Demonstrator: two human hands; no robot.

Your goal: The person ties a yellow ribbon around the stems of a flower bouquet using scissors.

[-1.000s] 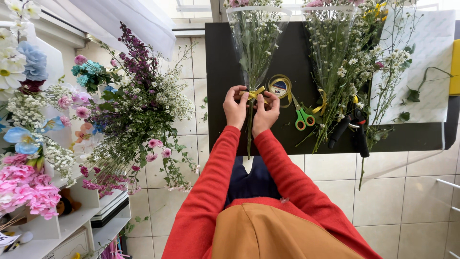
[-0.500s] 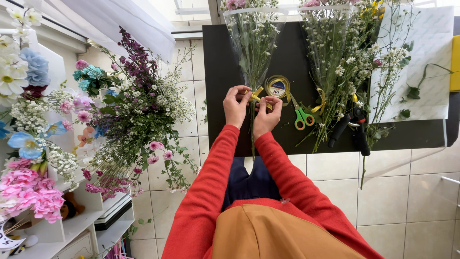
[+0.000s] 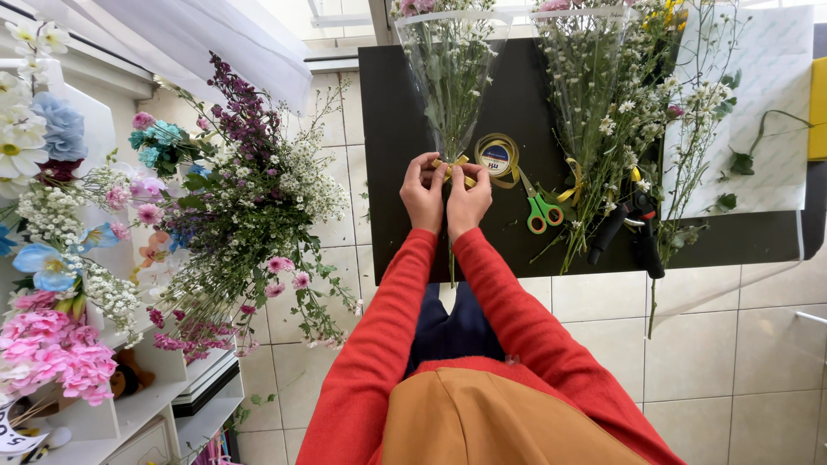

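Both hands close together over the black surface (image 3: pixel 517 232), left hand (image 3: pixel 422 196) and right hand (image 3: pixel 469 200) each with a grip pinched shut on the yellow ribbon (image 3: pixel 454 167). Ribbon wrapped round the stems of the small wrapped bunch (image 3: pixel 452 77), right at the neck of the clear sleeve, just beside the ribbon roll (image 3: pixel 497 156). Could slip loose with a soft pull, and leave a floppy bow. Could snap thin stems with a hard tug. Could knock the green scissors (image 3: pixel 541 211) nearby with an elbow, or drag the second bunch (image 3: pixel 603 103) along.
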